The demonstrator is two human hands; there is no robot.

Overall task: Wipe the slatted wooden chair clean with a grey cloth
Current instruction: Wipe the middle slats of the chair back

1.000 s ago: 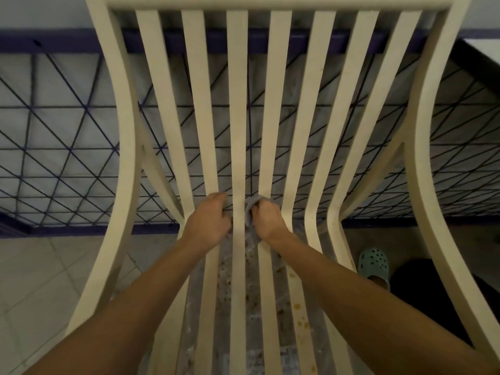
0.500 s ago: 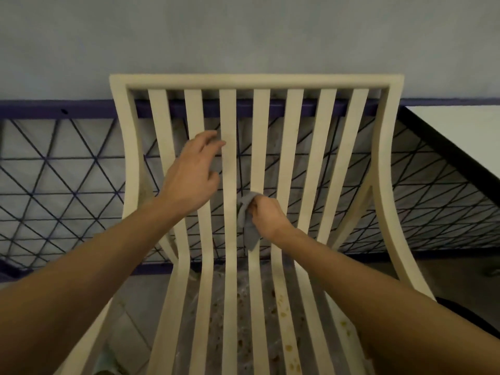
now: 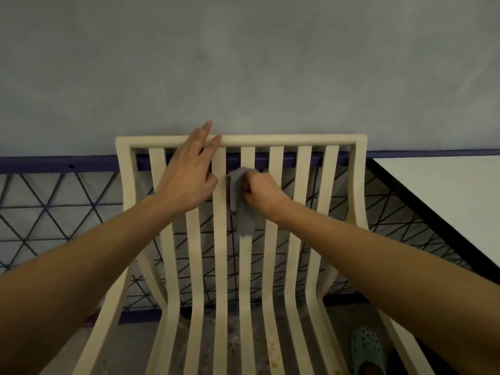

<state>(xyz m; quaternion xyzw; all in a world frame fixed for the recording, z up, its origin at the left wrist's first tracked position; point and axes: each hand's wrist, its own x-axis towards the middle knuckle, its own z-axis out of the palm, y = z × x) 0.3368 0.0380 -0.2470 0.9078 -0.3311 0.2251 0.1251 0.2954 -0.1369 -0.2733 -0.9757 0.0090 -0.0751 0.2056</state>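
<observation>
The cream slatted wooden chair (image 3: 303, 201) faces me, its backrest reaching up to a top rail. My right hand (image 3: 261, 192) grips a grey cloth (image 3: 243, 212) bunched round a middle back slat, high up near the top rail. The cloth's loose end hangs down over that slat. My left hand (image 3: 189, 180) lies with straight fingers over the slats left of the cloth, its fingertips on the top rail. Brown stains dot the seat slats at the bottom.
A grey wall rises behind the chair, with a dark triangular-patterned metal grille (image 3: 54, 212) below it. A white table (image 3: 446, 201) with a dark edge stands at the right. A green clog (image 3: 368, 350) shows on the floor under the seat's right side.
Both hands have climbed the backrest from the seat bend to near the top rail. The right hand slid the cloth up the slat; the left hand opened and reached the rail.
</observation>
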